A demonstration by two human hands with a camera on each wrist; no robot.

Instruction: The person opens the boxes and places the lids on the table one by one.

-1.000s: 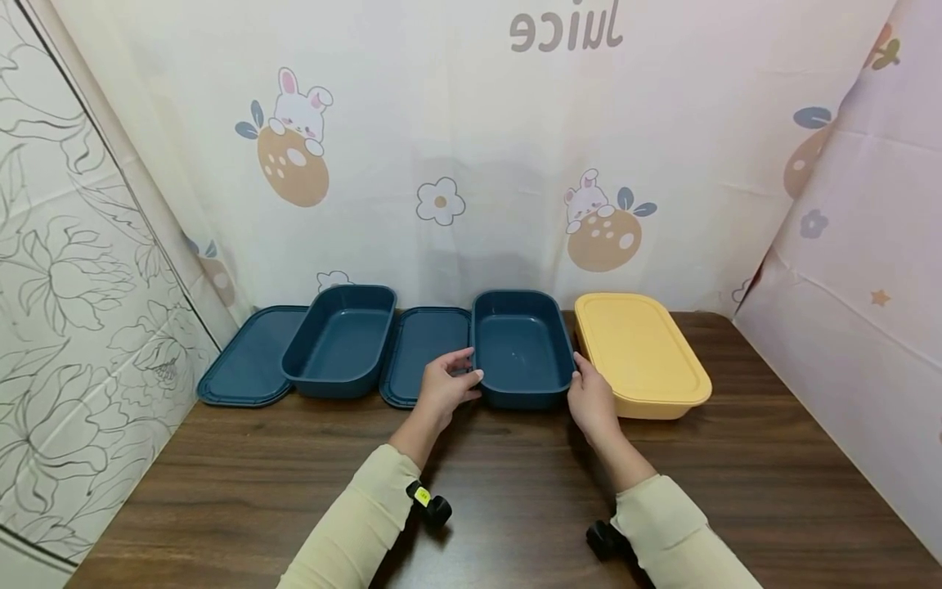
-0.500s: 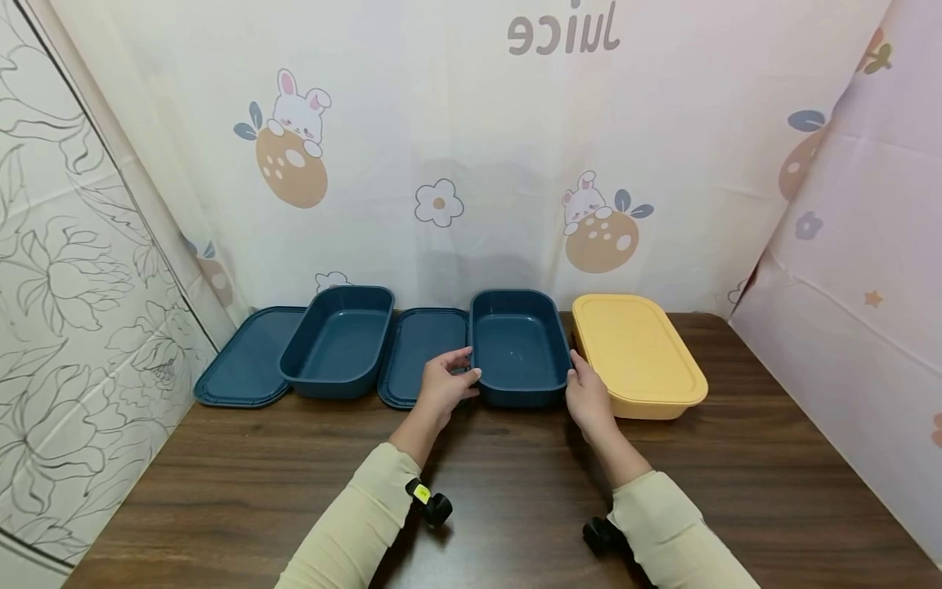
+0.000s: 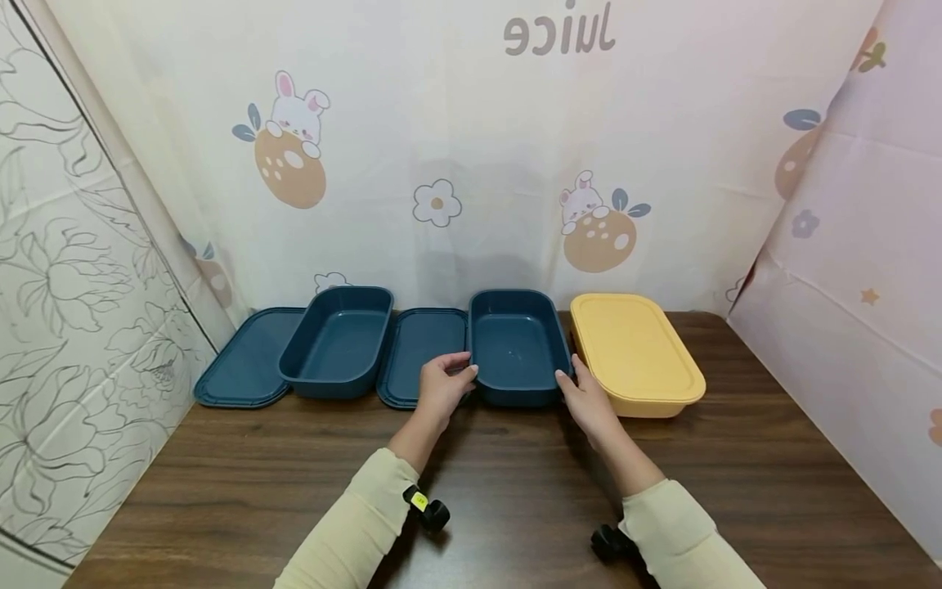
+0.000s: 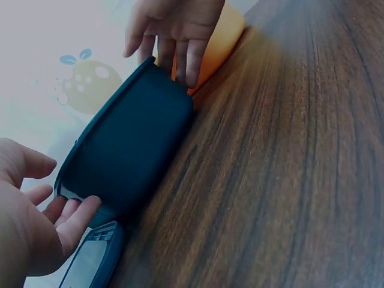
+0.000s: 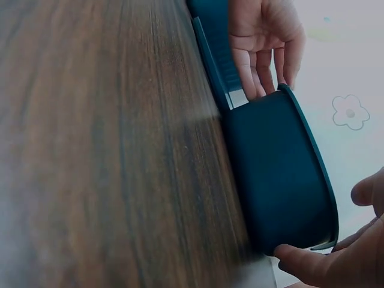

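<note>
In the head view a dark blue rectangular food container (image 3: pixel 518 348) stands upright and uncovered on the table, with nothing in it. At its left side is my left hand (image 3: pixel 441 388), fingertips touching the wall near the front corner. My right hand (image 3: pixel 589 401) lies against the opposite side, between this container and a yellow lidded container (image 3: pixel 636 352). In the left wrist view the left fingers (image 4: pixel 78 219) touch the wall loosely, thumb apart from the rim. A right fingertip (image 5: pixel 285 252) meets the container's lower edge in the right wrist view. Neither hand closes round it.
Left of the held-at container lies a dark blue lid (image 3: pixel 423 352). Farther left come a second uncovered blue container (image 3: pixel 338 343) and another blue lid (image 3: pixel 246 360). All stand in a row along the back of the wooden table (image 3: pixel 508 491), before a printed curtain (image 3: pixel 478 123).
The blue container has stayed in place. My right hand has turned slightly, its thumb now showing apart from the fingers near the front corner. The left hand has barely moved.
</note>
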